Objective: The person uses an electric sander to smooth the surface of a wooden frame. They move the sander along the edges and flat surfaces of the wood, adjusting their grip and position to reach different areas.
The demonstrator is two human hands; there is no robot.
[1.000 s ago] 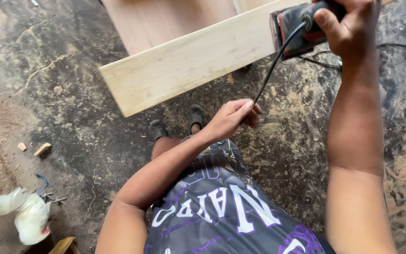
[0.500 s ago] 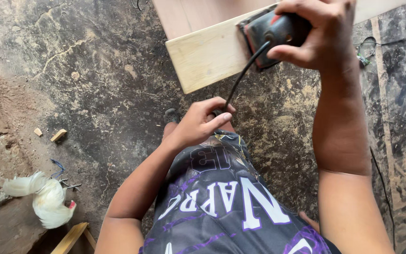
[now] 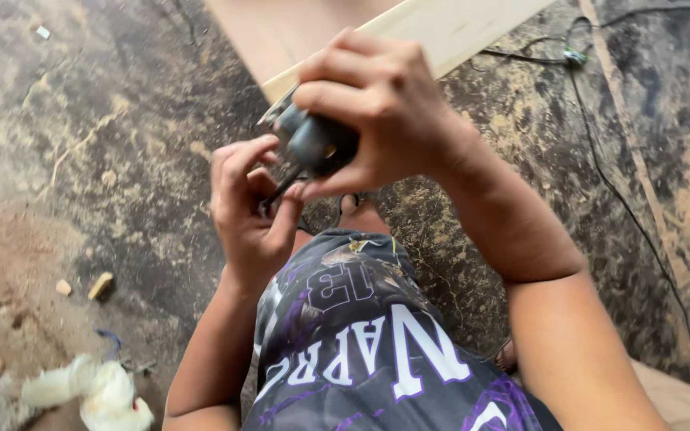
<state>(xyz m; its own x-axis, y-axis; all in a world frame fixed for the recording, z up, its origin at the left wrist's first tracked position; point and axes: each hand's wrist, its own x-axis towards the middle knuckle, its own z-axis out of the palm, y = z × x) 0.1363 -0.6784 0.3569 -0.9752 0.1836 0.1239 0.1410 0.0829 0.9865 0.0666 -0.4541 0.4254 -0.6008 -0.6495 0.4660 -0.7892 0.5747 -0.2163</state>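
Note:
My right hand (image 3: 389, 108) grips a dark power tool (image 3: 319, 142) and holds it lifted close to the camera, off the end of a pale wooden plank (image 3: 457, 28). My left hand (image 3: 249, 211) is just below the tool, its fingers pinching the black power cord (image 3: 281, 190) where it leaves the tool's body. Most of the tool is hidden behind my right fingers. The plank runs up to the right over a wider brownish board (image 3: 281, 32).
Dusty dark floor all around. A black cable (image 3: 624, 207) trails along the floor at right. Small wood offcuts (image 3: 99, 285) lie at left, a white crumpled bag or rag (image 3: 93, 391) at bottom left. My legs in dark printed shorts (image 3: 361, 343) fill the lower middle.
My right hand has lifted the tool off the plank's end and drawn it toward me. My left hand rose and took the cord close to the tool. The view shifted left.

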